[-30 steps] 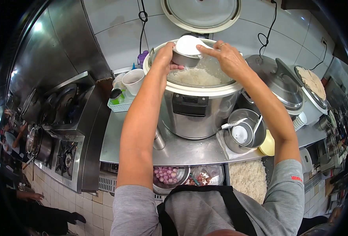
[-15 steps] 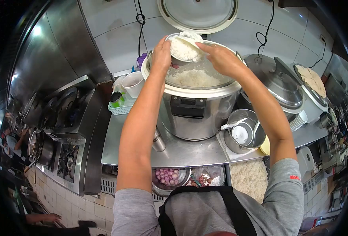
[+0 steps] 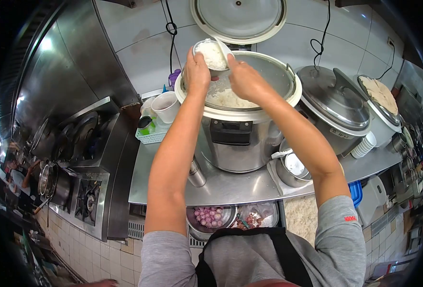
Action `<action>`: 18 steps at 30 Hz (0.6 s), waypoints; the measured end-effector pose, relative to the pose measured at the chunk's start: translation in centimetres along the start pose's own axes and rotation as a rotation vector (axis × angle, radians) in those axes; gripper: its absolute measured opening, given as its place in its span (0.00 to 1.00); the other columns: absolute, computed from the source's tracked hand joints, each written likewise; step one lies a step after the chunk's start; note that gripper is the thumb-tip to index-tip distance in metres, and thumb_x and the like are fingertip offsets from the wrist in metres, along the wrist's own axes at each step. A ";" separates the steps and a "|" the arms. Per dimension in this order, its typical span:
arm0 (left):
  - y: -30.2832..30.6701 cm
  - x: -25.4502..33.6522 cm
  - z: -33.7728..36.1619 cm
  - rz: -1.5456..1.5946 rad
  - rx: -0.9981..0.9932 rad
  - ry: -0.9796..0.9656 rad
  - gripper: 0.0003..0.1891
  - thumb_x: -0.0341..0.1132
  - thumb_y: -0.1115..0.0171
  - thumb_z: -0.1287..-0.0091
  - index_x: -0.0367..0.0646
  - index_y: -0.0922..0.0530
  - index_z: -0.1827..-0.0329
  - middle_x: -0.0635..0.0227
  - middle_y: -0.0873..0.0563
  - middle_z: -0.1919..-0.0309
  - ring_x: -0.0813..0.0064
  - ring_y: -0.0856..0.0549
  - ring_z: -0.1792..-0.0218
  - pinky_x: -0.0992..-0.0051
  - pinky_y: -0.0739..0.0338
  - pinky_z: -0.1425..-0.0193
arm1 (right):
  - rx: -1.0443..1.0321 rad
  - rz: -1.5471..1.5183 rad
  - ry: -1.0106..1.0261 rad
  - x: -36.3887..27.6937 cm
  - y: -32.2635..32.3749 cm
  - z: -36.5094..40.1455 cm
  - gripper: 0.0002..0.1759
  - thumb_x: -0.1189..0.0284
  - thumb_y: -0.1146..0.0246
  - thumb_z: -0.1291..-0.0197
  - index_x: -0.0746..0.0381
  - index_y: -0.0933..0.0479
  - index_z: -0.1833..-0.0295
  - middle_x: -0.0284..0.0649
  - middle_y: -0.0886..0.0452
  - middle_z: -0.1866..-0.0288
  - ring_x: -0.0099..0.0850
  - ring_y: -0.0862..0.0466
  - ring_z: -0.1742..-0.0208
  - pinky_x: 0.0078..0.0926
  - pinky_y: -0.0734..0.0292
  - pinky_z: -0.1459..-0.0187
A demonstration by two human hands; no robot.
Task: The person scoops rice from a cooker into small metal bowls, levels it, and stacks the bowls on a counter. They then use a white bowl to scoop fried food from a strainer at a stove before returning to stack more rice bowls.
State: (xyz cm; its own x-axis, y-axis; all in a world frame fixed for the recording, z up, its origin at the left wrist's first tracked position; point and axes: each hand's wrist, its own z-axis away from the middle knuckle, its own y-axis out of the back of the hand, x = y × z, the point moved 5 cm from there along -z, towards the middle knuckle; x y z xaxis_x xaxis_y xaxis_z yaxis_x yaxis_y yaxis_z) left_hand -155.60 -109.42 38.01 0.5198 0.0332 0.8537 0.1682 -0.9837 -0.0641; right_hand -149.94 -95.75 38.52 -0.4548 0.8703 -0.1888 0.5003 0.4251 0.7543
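Left hand wraps its fingers round the side of a small steel bowl, thumb on the near wall, holding it up over the far side of an open rice cooker. Right hand is curled shut on a white paddle, only the blade edge showing, laid against the bowl's right rim.

A second ago the bowl sat low over the cooker's rice with the paddle covering its mouth. Half a second ago it carried a loose heap. It now rides higher, close under the raised lid, and its own rice lies roughly level with the rim. By the look of it the portion is loaded and pressed, so the filling appears done or nearly so.

The bowl is round and has no long axis to speak of. Its mouth faces up and tips a little toward the person. The paddle's length seems to run from the right hand up and left to the rim, though the handle is hidden.

The cooker stands on a steel tabletop. White cups are to its left, a second, lidded cooker to its right, and nested metal bowls by its base.
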 end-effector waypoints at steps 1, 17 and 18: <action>0.2 0.1 0.0 -0.041 0.006 -0.009 0.25 0.41 0.62 0.31 0.41 0.40 0.32 0.55 0.21 0.50 0.64 0.14 0.65 0.70 0.17 0.78 | -0.035 -0.002 0.002 -0.4 -0.4 -0.2 0.31 0.77 0.50 0.40 0.64 0.43 0.28 0.59 0.24 0.51 0.45 0.19 0.63 0.38 0.21 0.57; -0.1 -0.4 0.7 -0.250 -0.083 0.120 0.27 0.50 0.60 0.29 0.37 0.28 0.39 0.51 0.19 0.53 0.60 0.15 0.67 0.70 0.18 0.81 | -0.298 0.073 0.109 1.2 3.7 1.5 0.31 0.75 0.43 0.42 0.56 0.36 0.31 0.56 0.22 0.50 0.49 0.22 0.48 0.40 0.30 0.42; -0.3 -0.4 0.8 -0.231 -0.077 0.128 0.27 0.50 0.60 0.29 0.37 0.28 0.40 0.51 0.19 0.53 0.60 0.15 0.67 0.70 0.19 0.82 | -0.305 0.067 0.138 1.7 3.7 1.4 0.31 0.75 0.43 0.42 0.56 0.36 0.31 0.55 0.22 0.50 0.49 0.21 0.49 0.40 0.29 0.43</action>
State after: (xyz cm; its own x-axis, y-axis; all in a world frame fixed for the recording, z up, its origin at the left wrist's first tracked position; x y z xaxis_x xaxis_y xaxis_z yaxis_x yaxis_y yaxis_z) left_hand -155.15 -109.04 37.25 0.3640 0.2406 0.8998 0.2034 -0.9633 0.1753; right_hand -147.84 -92.34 40.12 -0.5344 0.8430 -0.0613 0.2986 0.2561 0.9194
